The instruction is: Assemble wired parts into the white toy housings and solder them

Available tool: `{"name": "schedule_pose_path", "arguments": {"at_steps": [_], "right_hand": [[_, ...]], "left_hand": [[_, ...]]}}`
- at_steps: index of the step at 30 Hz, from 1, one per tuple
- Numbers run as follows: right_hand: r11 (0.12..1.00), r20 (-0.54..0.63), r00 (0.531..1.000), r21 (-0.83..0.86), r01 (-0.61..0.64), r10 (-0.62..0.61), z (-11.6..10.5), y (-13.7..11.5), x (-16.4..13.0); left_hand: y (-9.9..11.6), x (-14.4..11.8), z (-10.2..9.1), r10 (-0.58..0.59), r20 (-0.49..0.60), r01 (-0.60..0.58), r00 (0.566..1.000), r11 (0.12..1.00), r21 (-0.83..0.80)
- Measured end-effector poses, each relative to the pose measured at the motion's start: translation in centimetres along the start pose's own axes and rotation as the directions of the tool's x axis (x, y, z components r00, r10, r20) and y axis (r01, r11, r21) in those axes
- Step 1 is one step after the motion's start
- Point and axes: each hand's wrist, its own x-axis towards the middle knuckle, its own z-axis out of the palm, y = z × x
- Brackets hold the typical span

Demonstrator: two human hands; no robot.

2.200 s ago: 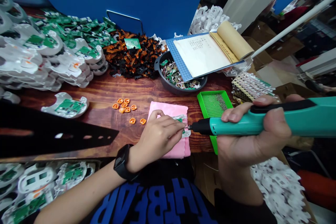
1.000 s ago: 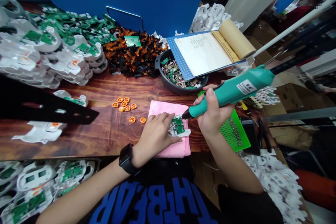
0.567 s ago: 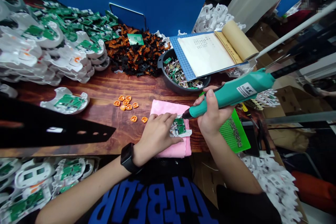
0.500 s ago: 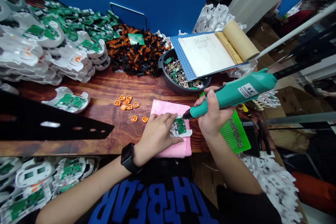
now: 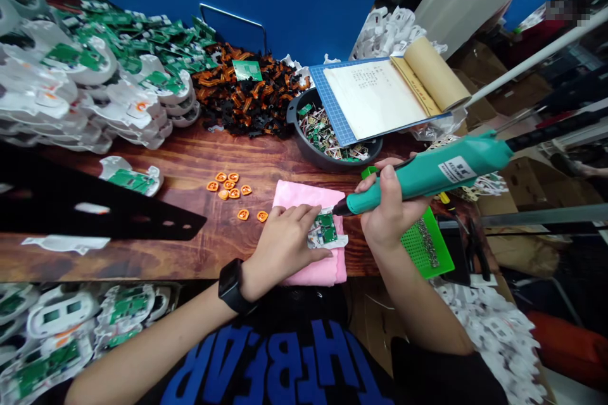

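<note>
My left hand [image 5: 285,237], with a black watch on its wrist, presses a white plastic housing [image 5: 341,241] against a folded pink cloth [image 5: 304,191]. A small green circuit board [image 5: 327,228] sits in that housing, partly under my fingers. In my right hand [image 5: 390,212] is a teal electric screwdriver [image 5: 432,174], tilted with its black nose at the upper right edge of the board. Its bit is too small to make out. Several orange buttons [image 5: 234,192] lie on the wood left of the cloth. A green basket [image 5: 446,261] of screws stands beside my right wrist.
A black slotted bar [image 5: 142,218] crosses the left side. White housings [image 5: 38,95], green boards [image 5: 118,38] and orange-black parts [image 5: 251,101] are heaped behind. A dark bowl [image 5: 327,161] of wired parts carries a clipboard [image 5: 375,98]. Pliers [image 5: 477,250] lie at right.
The screwdriver and my right hand have shifted slightly to the right. At left the black bar sits a little higher, and a white part now shows below it. My left hand stays put.
</note>
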Motion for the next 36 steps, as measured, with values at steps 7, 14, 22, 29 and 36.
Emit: {"name": "schedule_pose_path", "arguments": {"at_steps": [7,14,22,29,36], "right_hand": [[0.998,-0.055,0.998,0.057,-0.037,0.040,-0.2,-2.4,0.3],[0.995,-0.170,0.980,-0.002,0.101,-0.100,-3.3,-6.8,2.1],[0.905,-0.401,0.811,-0.204,0.374,-0.425,-7.6,-4.4,8.9],[0.947,-0.279,0.910,-0.187,0.260,-0.306,-7.9,3.3,12.7],[0.943,-0.214,0.935,-0.237,0.232,-0.283,-7.2,5.8,13.7]], "left_hand": [[0.4,0.0,-0.6,0.035,-0.066,-0.038,0.997,0.998,-0.058],[3.0,1.7,-0.6,0.256,-0.081,-0.265,0.963,0.957,-0.120],[8.7,1.9,4.4,0.717,0.086,-0.719,0.692,0.694,-0.005],[3.3,1.1,0.0,0.456,0.023,-0.457,0.890,0.886,0.081],[-2.6,-2.0,-0.3,0.158,-0.045,-0.150,0.986,0.979,0.140]]}}
